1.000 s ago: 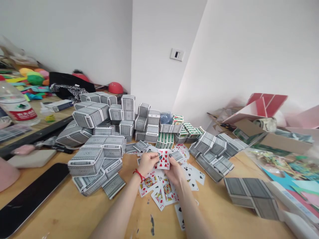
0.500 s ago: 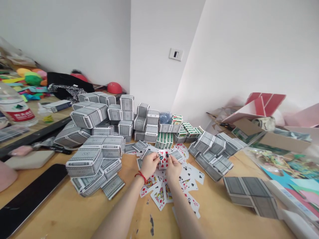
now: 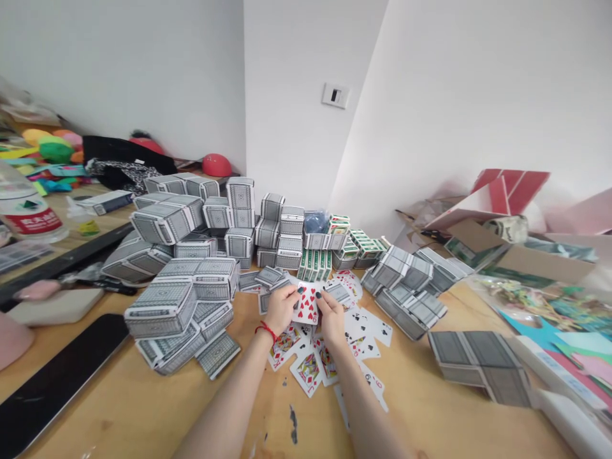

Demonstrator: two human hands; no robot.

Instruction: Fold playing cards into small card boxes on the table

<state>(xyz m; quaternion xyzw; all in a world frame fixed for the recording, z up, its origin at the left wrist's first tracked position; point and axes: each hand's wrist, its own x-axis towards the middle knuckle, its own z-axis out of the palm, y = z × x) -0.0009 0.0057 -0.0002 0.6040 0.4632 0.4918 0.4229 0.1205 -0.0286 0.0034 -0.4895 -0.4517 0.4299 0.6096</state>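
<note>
A playing card [image 3: 306,306] with several red hearts faces me, held upright above the middle of the table. My left hand [image 3: 282,307], with a red string bracelet at the wrist, pinches its left edge. Its right edge is between the thumb and fingers of my right hand [image 3: 332,315]. Whether more cards sit behind it, I cannot tell. Loose cards lie spread face up beneath and around my hands, among them a jack of diamonds [image 3: 308,371] and a king of diamonds [image 3: 283,347]. A few face-down cards [image 3: 270,276] lie just beyond my left hand.
Grey blocks built of cards [image 3: 167,303] are stacked at the left and across the back; more blocks [image 3: 406,287] stand at the right. Green-edged card boxes [image 3: 315,264] sit behind my hands. A black phone-like slab [image 3: 62,382] lies front left, an open carton [image 3: 549,271] far right.
The card between my hands has come further into view, with more of its hearts showing. My hands have shifted slightly, and the whole view has moved a little.
</note>
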